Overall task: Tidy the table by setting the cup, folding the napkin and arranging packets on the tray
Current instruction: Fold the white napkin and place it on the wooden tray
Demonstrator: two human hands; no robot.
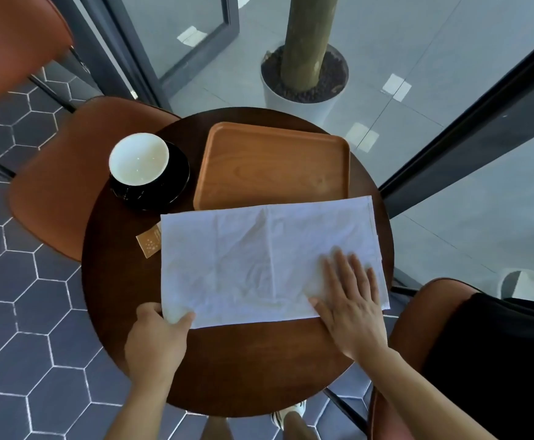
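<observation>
A white napkin point(259, 258) lies spread flat across the middle of the round dark table point(243, 369). My left hand point(154, 338) pinches its near left corner. My right hand point(351, 303) rests flat, fingers spread, on the napkin's near right part. Behind the napkin sits an empty wooden tray point(275, 163); the napkin's far edge overlaps the tray's near rim. A white-lined cup point(138, 158) stands on a black saucer point(167, 188) at the table's far left. One brown packet point(149, 242) pokes out from under the napkin's left edge.
Orange-brown chairs stand at the left point(68, 185) and at the right point(449, 344) of the table. A potted tree trunk point(305, 74) and a glass wall lie beyond the table. The floor has dark hexagonal tiles.
</observation>
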